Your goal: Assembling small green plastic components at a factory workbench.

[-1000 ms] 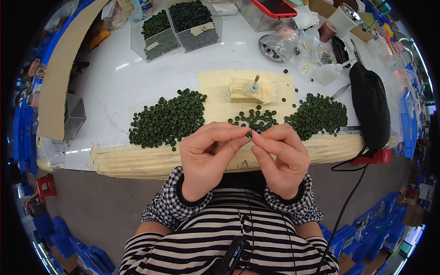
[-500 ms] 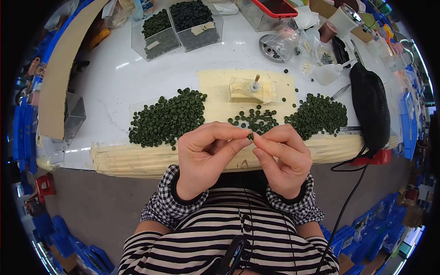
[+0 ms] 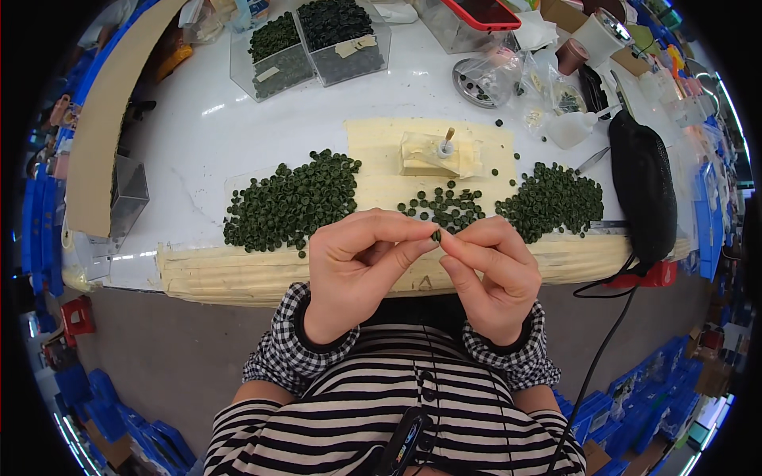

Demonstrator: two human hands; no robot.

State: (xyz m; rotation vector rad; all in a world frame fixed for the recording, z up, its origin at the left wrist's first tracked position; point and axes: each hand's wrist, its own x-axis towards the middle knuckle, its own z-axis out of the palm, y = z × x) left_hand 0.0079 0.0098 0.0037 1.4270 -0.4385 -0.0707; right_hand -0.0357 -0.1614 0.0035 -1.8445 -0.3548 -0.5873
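Close together over the table's front edge, my left hand (image 3: pixel 349 274) and my right hand (image 3: pixel 498 274) pinch one small dark green round piece (image 3: pixel 436 236) between thumbs and fingertips. It looks turned on its edge; the fingers cover most of it. Similar small round, cup-like pieces lie in a large left pile (image 3: pixel 290 202) and a right pile (image 3: pixel 556 198). A looser middle group (image 3: pixel 452 205) spreads just beyond my fingertips. Behind that stands a tape-covered block (image 3: pixel 421 159) holding a small container with a thin stick (image 3: pixel 449 135) upright in it.
Two clear bins (image 3: pixel 345 63) of dark pieces stand at the back. A red-cased phone (image 3: pixel 482 12) rests on a clear box. To the right are a round metal dish (image 3: pixel 480 83), plastic bags, tweezers (image 3: pixel 593 159) and a black padded object (image 3: pixel 641 186) with a cable. Cardboard (image 3: pixel 119 119) stands left.
The view has shifted very slightly. Both hands keep the same pinch on the green piece, with little visible movement.
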